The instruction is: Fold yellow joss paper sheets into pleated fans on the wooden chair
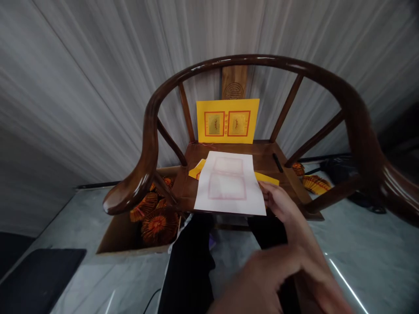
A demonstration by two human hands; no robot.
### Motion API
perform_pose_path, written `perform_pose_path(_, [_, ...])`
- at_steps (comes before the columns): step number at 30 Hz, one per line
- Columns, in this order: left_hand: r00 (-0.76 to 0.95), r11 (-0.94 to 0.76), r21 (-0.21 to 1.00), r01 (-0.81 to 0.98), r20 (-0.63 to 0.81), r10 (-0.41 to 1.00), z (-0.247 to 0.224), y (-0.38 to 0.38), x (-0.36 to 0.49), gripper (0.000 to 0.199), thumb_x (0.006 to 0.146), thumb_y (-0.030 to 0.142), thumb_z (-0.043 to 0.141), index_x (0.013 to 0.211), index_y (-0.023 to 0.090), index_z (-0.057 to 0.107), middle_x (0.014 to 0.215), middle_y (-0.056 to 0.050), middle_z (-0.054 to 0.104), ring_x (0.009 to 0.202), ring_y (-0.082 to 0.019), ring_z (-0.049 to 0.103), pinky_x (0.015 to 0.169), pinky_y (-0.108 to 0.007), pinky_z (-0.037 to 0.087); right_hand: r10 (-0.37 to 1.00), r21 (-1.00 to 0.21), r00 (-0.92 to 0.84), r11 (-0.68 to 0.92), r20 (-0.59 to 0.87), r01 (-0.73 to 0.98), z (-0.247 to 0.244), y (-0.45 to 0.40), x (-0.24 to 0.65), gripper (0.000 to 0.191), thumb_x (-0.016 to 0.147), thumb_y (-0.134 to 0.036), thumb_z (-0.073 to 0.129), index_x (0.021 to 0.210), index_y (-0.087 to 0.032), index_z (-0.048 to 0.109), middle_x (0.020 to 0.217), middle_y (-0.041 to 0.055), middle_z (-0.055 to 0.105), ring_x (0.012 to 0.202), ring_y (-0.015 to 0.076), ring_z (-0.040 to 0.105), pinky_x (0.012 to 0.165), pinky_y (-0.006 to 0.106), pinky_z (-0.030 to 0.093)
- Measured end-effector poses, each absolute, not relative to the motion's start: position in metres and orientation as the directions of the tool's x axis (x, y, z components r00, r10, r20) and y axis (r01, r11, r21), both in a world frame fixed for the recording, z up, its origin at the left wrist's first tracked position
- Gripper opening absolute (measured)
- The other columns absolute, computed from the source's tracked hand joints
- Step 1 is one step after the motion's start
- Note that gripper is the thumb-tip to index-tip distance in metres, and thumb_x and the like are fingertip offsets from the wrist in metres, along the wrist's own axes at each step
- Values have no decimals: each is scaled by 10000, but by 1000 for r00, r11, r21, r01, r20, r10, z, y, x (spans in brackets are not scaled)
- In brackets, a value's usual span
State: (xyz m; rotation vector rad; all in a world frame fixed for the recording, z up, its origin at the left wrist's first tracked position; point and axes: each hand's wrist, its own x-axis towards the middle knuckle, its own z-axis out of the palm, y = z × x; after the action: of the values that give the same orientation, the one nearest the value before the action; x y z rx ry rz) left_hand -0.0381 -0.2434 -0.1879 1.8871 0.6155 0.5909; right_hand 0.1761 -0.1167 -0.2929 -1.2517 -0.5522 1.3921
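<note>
A white sheet (224,183) with faint reddish frames showing through lies over yellow paper (266,178) at the front of the wooden chair seat. My right hand (278,199) is at the sheet's right edge, its fingers closed on that edge. Close to the camera, my left hand (262,274) is blurred and overlaps my right forearm in view; its fingers are smeared, and whether it holds anything is unclear. At the back of the seat, a yellow sheet (226,126) with two red-framed gold squares leans against the backrest.
A black pen (277,162) lies right on the seat. The chair's curved armrest (144,152) surrounds the seat. A cardboard box (113,231) with red-orange folded paper pieces stands lower left. Further folded pieces (316,184) and a dark bag (353,179) are on the right.
</note>
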Motion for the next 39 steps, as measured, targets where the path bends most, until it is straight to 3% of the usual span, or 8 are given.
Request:
perform_pose_path(3, [685, -176, 977, 121, 47, 727, -209, -199, -38, 164, 895, 419, 762, 884, 261, 804, 842, -11, 760, 776, -163, 708, 773, -301, 560, 897, -829, 194, -262, -398, -494, -285, -127, 171, 159, 861, -331, 712, 967, -214, 731, 796, 46, 781, 654, 196, 704, 576, 292, 544])
perform_pose_path(7, [514, -424, 837, 345, 209, 832, -247, -140, -36, 222, 1020, 290, 566, 1111, 248, 764, 1078, -51, 739, 1056, -223, 687, 1009, -389, 507, 922, -756, 90, -250, -378, -605, -279, -148, 156, 237, 879, -429, 690, 982, -222, 743, 947, 58, 804, 791, 223, 729, 648, 312, 564])
perform_pose_path(12, [602, -594, 635, 494, 243, 761, -269, -112, -29, 852, 823, 528, 801, 1546, 229, 464, 1312, -140, 619, 1195, -348, 625, 1034, -512, 510, 958, -798, 115, -148, -262, -585, -278, -167, 141, 328, 854, -411, 770, 1139, -247, 764, 1168, 32, 781, 955, 207, 709, 701, 267, 549])
perform_pose_path(16, [618, -580, 658, 481, 215, 756, -269, -113, -25, 663, 860, 493, 765, 1441, 230, 584, 1242, -137, 667, 1149, -357, 659, 988, -486, 526, 976, -812, 69, -131, -206, -569, -276, -171, 143, 393, 866, -466, 761, 1199, -257, 756, 1256, 47, 752, 1052, 234, 701, 771, 299, 581])
perform_pose_path(21, [678, -570, 698, 433, 165, 717, -274, -101, -28, 352, 975, 474, 598, 1153, 199, 728, 1050, -111, 711, 955, -292, 686, 870, -412, 526, 960, -809, 72, -186, -271, -558, -285, -172, 147, 378, 836, -477, 796, 1127, -237, 778, 1181, 63, 768, 909, 200, 715, 793, 311, 603])
perform_pose_path(27, [694, -417, 856, 307, 99, 714, -287, -83, -32, 386, 1030, 427, 462, 1042, 186, 763, 960, -95, 753, 825, -245, 694, 773, -344, 524, 973, -910, 90, -163, -212, -381, -294, -170, 141, 523, 807, -354, 847, 1309, -281, 718, 1295, 52, 727, 996, 187, 712, 842, 300, 589])
perform_pose_path(31, [686, -260, 911, 321, -34, 726, -292, -77, -38, 393, 987, 494, 525, 975, 181, 762, 865, -66, 749, 719, -226, 673, 724, -329, 521, 976, -962, 157, -108, -151, -250, -300, -163, 130, 521, 760, -312, 865, 1260, -256, 731, 1283, 49, 728, 953, 174, 702, 863, 296, 569])
perform_pose_path(39, [727, -59, 970, 234, -135, 673, -295, -71, -41, 469, 925, 494, 655, 1267, 185, 742, 1260, -114, 754, 1152, -280, 680, 982, -370, 521, 980, -988, 180, -57, -83, -146, -316, -157, 124, 580, 662, -310, 906, 1192, -223, 688, 1100, 47, 760, 822, 182, 718, 790, 316, 574])
